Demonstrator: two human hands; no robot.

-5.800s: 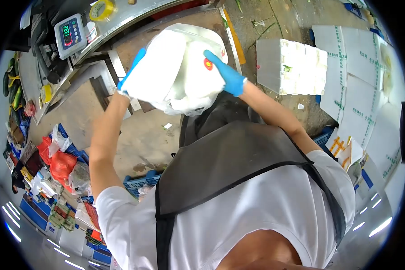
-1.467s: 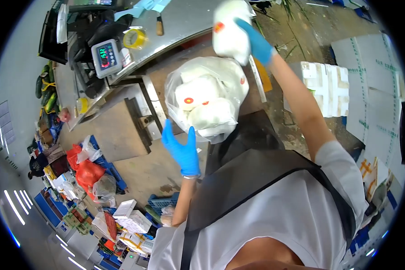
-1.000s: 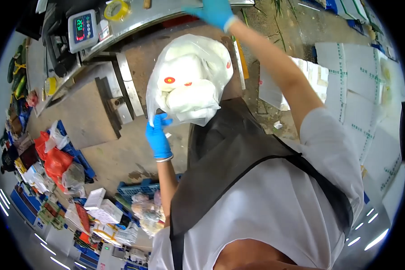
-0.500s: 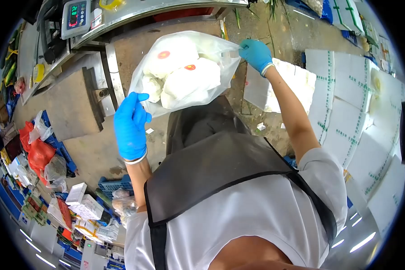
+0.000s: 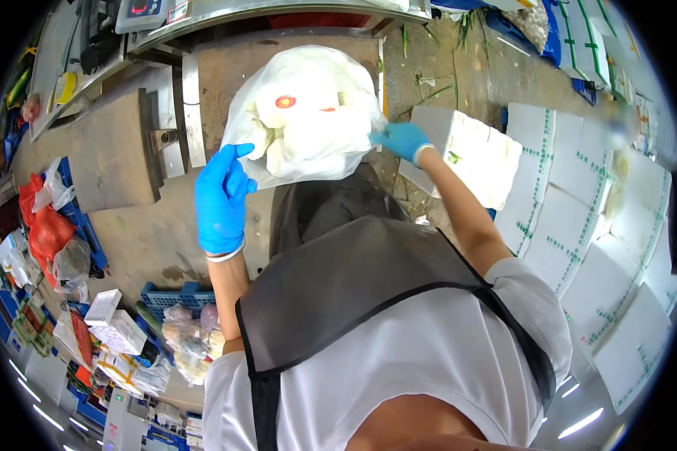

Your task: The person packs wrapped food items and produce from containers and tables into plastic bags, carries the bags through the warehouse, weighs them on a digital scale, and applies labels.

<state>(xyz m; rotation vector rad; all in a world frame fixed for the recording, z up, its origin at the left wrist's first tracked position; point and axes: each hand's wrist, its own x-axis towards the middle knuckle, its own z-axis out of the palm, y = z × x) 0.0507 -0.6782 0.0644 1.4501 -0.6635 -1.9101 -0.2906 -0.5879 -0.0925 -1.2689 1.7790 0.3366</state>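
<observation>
A translucent plastic bag (image 5: 338, 150) hangs in front of me, bulging with several whitish cauliflower-like heads; red round stickers (image 5: 285, 101) show through it. My left hand (image 5: 222, 199), in a blue glove, pinches the bag's lower left edge with thumb and fingers. In a lighter teal glove, my right hand (image 5: 403, 141) is at the bag's right edge, its fingertips closed on the plastic and slightly blurred. Below the bag is a dark apron (image 5: 353, 278).
A metal table with a scale (image 5: 139, 13) stands at the top left. White foam boxes (image 5: 557, 180) are stacked on the right, one more (image 5: 481, 158) beside my right hand. Blue crates (image 5: 174, 299), bags and boxes lie at the lower left.
My right hand has moved down and left, bringing the bag's right edge in toward the heads. The bag looks rounder and less stretched. The view has shifted slightly.
</observation>
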